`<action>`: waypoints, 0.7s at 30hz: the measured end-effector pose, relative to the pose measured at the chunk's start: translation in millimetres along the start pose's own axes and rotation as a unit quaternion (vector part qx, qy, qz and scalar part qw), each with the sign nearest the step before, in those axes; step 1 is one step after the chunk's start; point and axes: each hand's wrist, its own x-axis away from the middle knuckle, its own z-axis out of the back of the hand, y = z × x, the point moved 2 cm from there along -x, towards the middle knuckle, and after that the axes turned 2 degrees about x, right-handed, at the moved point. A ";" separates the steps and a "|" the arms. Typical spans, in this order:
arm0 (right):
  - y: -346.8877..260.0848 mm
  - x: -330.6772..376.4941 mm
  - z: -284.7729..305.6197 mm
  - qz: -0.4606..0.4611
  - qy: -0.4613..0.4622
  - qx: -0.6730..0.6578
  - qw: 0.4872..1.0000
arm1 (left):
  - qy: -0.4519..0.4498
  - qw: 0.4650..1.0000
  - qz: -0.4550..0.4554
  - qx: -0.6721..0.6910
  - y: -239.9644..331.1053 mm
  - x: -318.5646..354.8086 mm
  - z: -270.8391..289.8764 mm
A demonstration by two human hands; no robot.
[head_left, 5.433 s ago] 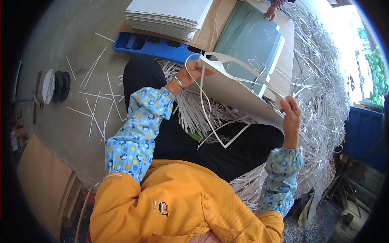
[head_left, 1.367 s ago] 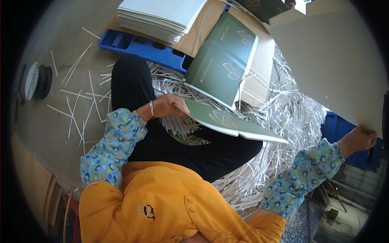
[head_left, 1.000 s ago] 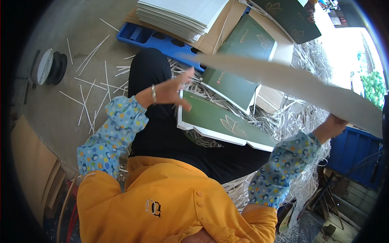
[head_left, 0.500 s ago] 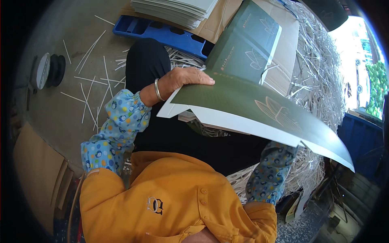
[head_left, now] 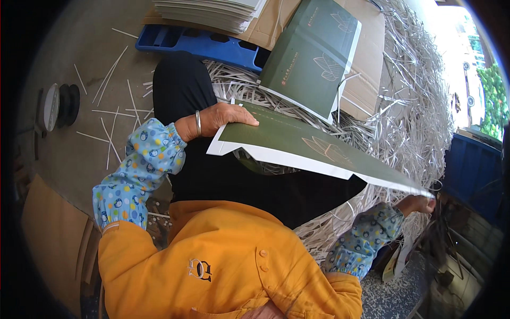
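A dark green printed card sheet [head_left: 287,135] with gold leaf line art and a white notched border lies over my lap, sloping down to the right. On its left end is my left hand [head_left: 226,118], wearing a bracelet, its fingers flat on top and its thumb out of sight beneath. My right hand [head_left: 417,204] is closed in a fist at the sheet's far right corner and appears to pinch it. Dark blurred strands [head_left: 438,234] hang beside that fist; what they are I cannot tell. More green printed sheets [head_left: 305,58] lie on cardboard ahead of me.
A white stack of sheets [head_left: 207,15] stands at the back beside a blue plastic pallet [head_left: 196,48]. Shredded paper strips [head_left: 409,101] are heaped on the right; loose strips litter the floor. A round scale-like object [head_left: 51,107] stands left. A blue bin [head_left: 473,178] is far right.
The sheet has come down, nearer and flatter. My left hand has shifted slightly left and down with it. My right hand has come out from under the sheet to its right corner.
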 end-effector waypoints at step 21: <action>-160.8 136.9 -124.1 0.074 -0.742 -0.098 0.659 | -0.149 0.931 0.160 -0.292 -24.3 36.0 -10.3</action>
